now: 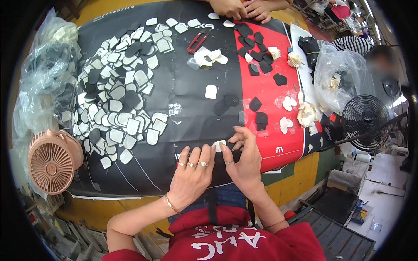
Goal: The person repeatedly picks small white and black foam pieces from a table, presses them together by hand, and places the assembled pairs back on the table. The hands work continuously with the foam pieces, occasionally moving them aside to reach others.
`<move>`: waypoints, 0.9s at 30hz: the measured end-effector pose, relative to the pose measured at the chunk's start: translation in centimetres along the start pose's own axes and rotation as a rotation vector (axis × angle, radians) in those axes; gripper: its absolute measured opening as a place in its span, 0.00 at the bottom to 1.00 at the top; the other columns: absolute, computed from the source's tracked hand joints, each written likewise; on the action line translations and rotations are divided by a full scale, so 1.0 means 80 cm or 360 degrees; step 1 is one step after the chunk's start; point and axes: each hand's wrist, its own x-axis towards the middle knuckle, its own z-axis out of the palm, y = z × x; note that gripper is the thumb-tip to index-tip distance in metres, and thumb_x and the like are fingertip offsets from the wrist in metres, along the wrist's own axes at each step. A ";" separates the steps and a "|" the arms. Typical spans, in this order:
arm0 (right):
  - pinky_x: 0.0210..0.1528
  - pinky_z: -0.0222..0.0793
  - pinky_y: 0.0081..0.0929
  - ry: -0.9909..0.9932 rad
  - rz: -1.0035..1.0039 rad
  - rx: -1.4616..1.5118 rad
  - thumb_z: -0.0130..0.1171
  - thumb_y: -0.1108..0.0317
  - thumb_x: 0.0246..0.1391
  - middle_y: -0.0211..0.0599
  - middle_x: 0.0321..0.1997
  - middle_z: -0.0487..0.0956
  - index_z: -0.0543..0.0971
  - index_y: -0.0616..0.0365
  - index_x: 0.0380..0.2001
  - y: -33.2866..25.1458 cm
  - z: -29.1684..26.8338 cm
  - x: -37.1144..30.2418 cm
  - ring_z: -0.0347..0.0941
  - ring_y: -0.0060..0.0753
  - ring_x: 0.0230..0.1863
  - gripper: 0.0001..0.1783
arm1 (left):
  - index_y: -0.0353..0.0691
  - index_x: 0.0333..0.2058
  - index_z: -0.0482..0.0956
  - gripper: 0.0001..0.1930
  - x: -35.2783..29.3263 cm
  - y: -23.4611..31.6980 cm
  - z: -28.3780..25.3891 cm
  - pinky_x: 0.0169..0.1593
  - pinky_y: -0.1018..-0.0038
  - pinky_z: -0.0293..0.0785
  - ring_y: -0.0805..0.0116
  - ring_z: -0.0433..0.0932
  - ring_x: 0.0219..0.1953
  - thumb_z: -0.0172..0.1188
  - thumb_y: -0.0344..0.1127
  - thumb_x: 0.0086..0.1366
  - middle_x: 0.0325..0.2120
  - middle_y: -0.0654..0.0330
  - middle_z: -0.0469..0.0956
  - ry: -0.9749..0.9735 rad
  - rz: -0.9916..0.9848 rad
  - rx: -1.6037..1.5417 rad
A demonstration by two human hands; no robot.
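While the person [209, 243] bent over the near edge of the worktop [191, 117], one small white patch [219, 145] lay on its black covering, right between the two hands. The left hand [193, 175] reached in with its fingers stretched straight and side by side, the nearest tip at the patch's left edge, seemingly to keep it from sliding; its thumb was hidden, so I couldn't tell whether it pinched. The right hand [245, 167] had its thumb tip against the patch's right side, as though to steady that end, while its other fingers curved loosely off it, clutching nothing I could see. What showed of the patch seemed to run crosswise, left to right, but the fingertips masked its ends, so which way any rounded end pointed I couldn't say. Farther off, a lone white piece [210, 92] lay with its long axis running away from the person. A mostly pale heap [133, 126] spread to the left, probably for easy reach, and dark pieces [255, 103] sat on the red strip [283, 137] at the right, perhaps as a separate lot.
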 end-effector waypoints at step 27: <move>0.64 0.57 0.44 0.0765 -0.0017 -0.0481 0.67 0.67 0.56 0.38 0.52 0.80 0.86 0.55 0.39 0.102 -0.085 -0.012 0.72 0.43 0.60 0.08 | 0.39 0.47 0.83 0.18 0.064 -0.063 -0.018 0.65 0.55 0.61 0.53 0.72 0.56 0.71 0.37 0.58 0.51 0.54 0.75 0.0363 -0.0155 0.0045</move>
